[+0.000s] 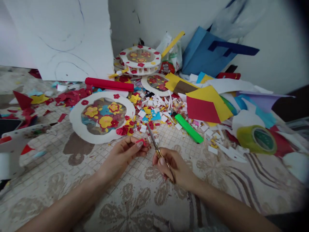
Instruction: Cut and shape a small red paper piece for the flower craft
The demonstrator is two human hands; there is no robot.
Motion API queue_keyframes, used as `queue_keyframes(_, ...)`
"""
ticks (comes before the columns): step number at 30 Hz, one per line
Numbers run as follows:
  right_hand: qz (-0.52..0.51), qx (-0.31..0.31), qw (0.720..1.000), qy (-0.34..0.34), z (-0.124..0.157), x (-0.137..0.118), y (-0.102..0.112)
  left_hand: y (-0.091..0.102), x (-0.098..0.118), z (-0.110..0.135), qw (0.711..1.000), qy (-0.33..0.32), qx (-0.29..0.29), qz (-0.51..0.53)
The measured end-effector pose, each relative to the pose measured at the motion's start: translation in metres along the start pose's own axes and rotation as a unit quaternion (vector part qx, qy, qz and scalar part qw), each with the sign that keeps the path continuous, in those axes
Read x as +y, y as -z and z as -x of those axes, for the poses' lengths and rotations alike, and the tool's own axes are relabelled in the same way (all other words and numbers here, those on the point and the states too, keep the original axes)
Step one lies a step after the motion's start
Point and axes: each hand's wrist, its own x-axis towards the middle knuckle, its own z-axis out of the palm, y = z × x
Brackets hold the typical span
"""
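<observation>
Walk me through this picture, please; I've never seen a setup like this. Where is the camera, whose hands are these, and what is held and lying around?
There is no machine here: these are a person's two bare hands, seen from a camera worn on that person's head, looking forward and down. The left hand's grip pinches a small red piece. The right hand's grip holds scissors, tips pointing away from the person. On the patterned cloth lie a white-rimmed flower panel, many paper scraps, a bright green object and, toward the right, a tape roll.
</observation>
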Motion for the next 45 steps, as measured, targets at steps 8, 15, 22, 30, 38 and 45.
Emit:
queue_keyframes(8, 0.129, -0.015, 0.991, 0.029, 0.008, -0.003, -0.004, -0.001, 0.006, 0.001, 0.999, -0.032, 0.017, 0.031)
queue_keyframes(15, 0.131, -0.024, 0.991, 0.014, 0.005, 0.0, -0.005, 0.0, 0.005, 0.002, 0.999, -0.042, 0.016, 0.03)
queue_keyframes(22, 0.136, -0.024, 0.99, 0.014, 0.004, 0.001, -0.006, -0.001, 0.005, 0.002, 0.998, -0.046, 0.01, 0.033)
queue_keyframes(30, 0.122, -0.023, 0.992, 0.0, 0.003, 0.002, -0.006, -0.001, 0.004, 0.003, 0.998, -0.044, 0.016, 0.036)
queue_keyframes(38, 0.131, -0.011, 0.991, 0.005, 0.002, 0.007, -0.007, 0.0, 0.002, 0.002, 0.998, -0.052, 0.015, 0.041)
queue_keyframes(45, 0.12, -0.011, 0.993, 0.0, 0.002, 0.009, -0.007, 0.001, 0.0, 0.001, 0.998, -0.052, 0.017, 0.037)
